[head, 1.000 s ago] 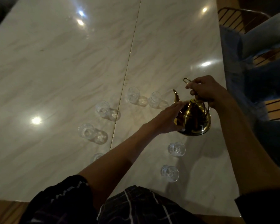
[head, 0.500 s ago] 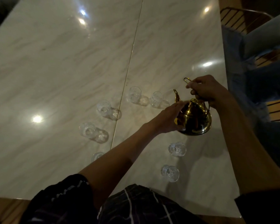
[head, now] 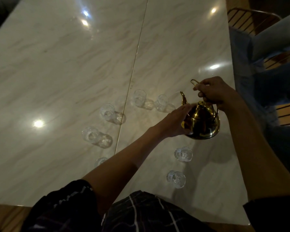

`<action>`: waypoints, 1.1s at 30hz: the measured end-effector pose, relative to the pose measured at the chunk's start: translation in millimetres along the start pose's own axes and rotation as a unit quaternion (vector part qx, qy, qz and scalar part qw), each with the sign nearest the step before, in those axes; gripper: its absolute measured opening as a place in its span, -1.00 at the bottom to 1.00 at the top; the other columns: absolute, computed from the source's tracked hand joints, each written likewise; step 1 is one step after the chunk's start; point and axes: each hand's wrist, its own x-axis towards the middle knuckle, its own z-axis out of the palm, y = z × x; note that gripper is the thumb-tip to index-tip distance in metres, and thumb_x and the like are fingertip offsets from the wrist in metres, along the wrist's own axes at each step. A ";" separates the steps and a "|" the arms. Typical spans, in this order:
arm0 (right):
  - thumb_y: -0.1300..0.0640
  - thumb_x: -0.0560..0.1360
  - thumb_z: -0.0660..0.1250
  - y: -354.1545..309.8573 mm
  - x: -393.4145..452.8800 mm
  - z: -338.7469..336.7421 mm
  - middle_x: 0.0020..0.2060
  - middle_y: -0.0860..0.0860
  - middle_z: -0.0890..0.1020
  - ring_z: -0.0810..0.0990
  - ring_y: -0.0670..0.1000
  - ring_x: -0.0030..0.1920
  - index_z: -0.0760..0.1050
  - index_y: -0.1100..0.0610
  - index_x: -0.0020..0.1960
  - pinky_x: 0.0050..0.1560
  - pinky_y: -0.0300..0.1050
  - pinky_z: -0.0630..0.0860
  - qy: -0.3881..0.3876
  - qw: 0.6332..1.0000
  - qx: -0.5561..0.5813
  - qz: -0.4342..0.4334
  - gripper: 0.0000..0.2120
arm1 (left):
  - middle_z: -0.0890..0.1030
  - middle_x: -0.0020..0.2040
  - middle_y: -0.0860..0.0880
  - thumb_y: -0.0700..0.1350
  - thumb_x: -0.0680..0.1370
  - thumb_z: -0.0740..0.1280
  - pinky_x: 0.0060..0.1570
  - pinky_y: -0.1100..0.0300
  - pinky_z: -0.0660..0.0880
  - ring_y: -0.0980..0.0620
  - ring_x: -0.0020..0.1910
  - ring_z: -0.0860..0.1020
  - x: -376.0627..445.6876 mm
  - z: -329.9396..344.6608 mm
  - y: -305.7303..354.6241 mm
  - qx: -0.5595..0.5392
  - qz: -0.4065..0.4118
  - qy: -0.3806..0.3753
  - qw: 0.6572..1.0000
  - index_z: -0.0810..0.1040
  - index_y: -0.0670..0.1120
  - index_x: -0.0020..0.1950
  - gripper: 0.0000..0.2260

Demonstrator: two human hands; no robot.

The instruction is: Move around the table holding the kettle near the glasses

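Observation:
A shiny gold teapot [head: 202, 122] hangs just above the marble table [head: 74, 64], its spout pointing away from me. My right hand [head: 214, 92] grips the wire handle over the lid. My left hand [head: 176, 122] lies flat against the pot's left side, fingers straight. Several small clear glasses stand in an arc around it: one [head: 139, 97] and another [head: 162, 102] beyond the spout, two [head: 107, 112] [head: 90, 135] to the left, and two [head: 183, 154] [head: 176, 179] near me. One more glass [head: 100, 161] is half hidden behind my left forearm.
A thin seam [head: 134, 67] runs down the table's middle. On the right, past the table edge, a chair with a wire back [head: 246, 17] holds blue-grey cloth [head: 241, 64]. My dark checked clothing [head: 141, 213] meets the table's near edge.
The teapot and both hands have stayed almost where they were; the left hand's fingers have shifted slightly on the pot's side. The glasses have not moved.

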 end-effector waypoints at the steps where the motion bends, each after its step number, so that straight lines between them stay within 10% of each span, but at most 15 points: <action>1: 0.14 0.61 0.27 -0.2 -0.4 0.0 -0.27 0.09 0.56 0.44 -0.06 -0.40 0.60 0.25 0.14 -0.39 -0.20 0.38 -0.001 1.000 0.002 0.001 -0.77 | 0.45 0.42 -0.16 -0.14 0.38 0.62 0.26 -0.05 0.54 -0.12 0.34 0.48 -0.3 0.2 0.1 -0.001 -0.001 0.001 1.000 0.23 -0.14 0.59 -0.12; 33: 0.17 0.59 0.27 17.9 4.2 19.7 -0.28 0.08 0.53 0.38 -0.07 -0.43 0.59 0.26 0.13 -0.46 -0.22 0.33 0.015 0.997 0.073 0.011 -0.78 | 0.40 0.48 -0.16 -0.15 0.34 0.62 0.32 -0.15 0.49 -0.17 0.42 0.42 -1.6 -2.2 -22.1 0.053 -0.055 -0.019 0.997 0.21 -0.10 0.60 -0.08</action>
